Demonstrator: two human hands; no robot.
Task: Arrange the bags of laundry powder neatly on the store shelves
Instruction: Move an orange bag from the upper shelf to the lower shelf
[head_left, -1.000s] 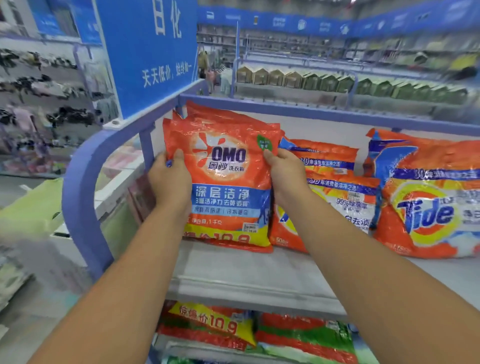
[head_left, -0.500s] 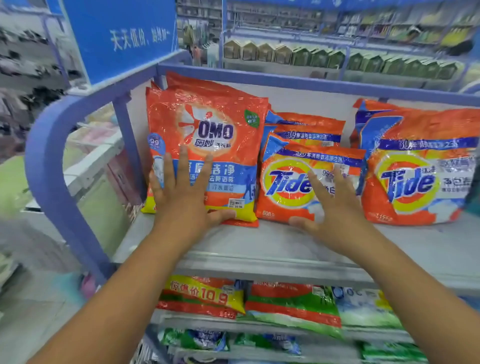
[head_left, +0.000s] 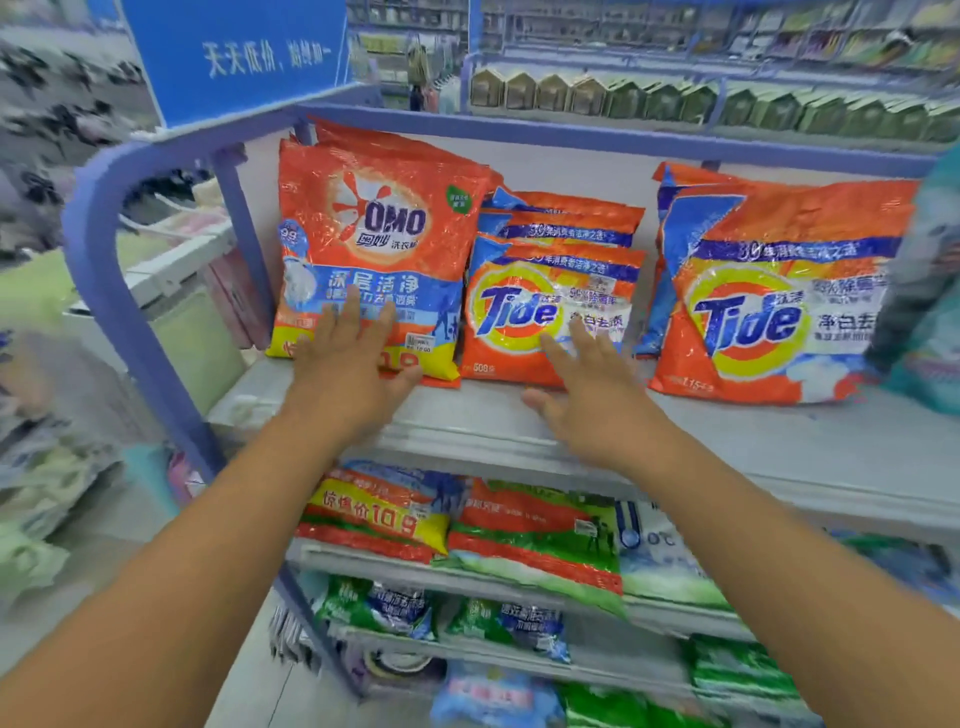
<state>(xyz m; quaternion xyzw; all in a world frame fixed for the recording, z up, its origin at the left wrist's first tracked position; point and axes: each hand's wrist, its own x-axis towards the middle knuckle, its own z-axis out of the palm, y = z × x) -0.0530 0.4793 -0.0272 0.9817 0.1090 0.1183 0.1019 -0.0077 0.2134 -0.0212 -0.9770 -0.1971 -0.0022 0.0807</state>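
An orange OMO bag (head_left: 379, 239) leans upright at the left end of the top shelf (head_left: 727, 447), with more OMO bags behind it. My left hand (head_left: 353, 369) is spread flat over its lower part, holding nothing. Right of it stands a small Tide bag (head_left: 540, 306) with others stacked behind. My right hand (head_left: 587, 389) hovers open at that bag's lower right corner. Farther right leans a large Tide bag (head_left: 769, 291).
A blue rounded frame (head_left: 104, 270) bounds the shelf's left end, with a blue sign (head_left: 239, 52) above it. Lower shelves hold flat orange and green bags (head_left: 524, 535). A teal package (head_left: 930, 312) shows at the right edge. Another aisle lies behind.
A second ago both hands gripped the OMO bag by its sides. They have let go, and now rest open low in front of the OMO and small Tide bags.
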